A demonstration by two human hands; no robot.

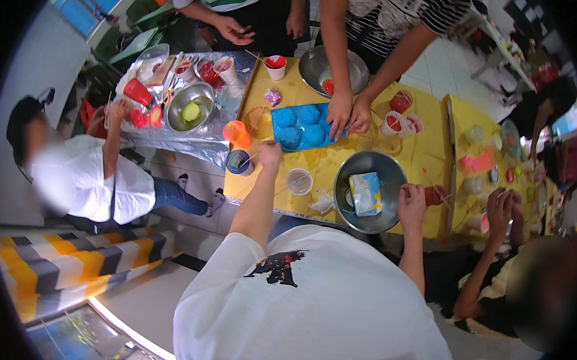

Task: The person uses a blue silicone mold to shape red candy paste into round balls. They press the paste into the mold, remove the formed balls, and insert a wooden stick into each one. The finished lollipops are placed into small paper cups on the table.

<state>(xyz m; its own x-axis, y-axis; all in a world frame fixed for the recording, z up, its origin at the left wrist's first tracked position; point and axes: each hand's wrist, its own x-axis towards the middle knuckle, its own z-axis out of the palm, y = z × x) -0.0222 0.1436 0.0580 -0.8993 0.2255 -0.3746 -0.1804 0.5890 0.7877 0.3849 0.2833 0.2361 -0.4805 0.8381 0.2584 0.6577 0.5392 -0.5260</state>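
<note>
My left hand (270,154) is closed at the near left corner of a blue silicone mold (311,136) with rounded, flower-like cavities. A co-worker's hands (343,115) touch the mold's right end. Beside my left hand stand a dark blue cup (239,163) with a stick in it and an orange cup (237,135). My right hand (412,199) has its fingers curled at the right rim of a large metal bowl (391,178); whether they grip anything is hidden. Inside that bowl lies a white, blue and yellow packet (366,194).
A clear cup (299,181) and crumpled tissue (323,203) are on the yellow-covered table (425,150). Another metal bowl (354,70) stands at the far side. Cups of red liquid (401,102) are at the right, and a foil-covered table (242,72) adjoins the left. Other people stand around.
</note>
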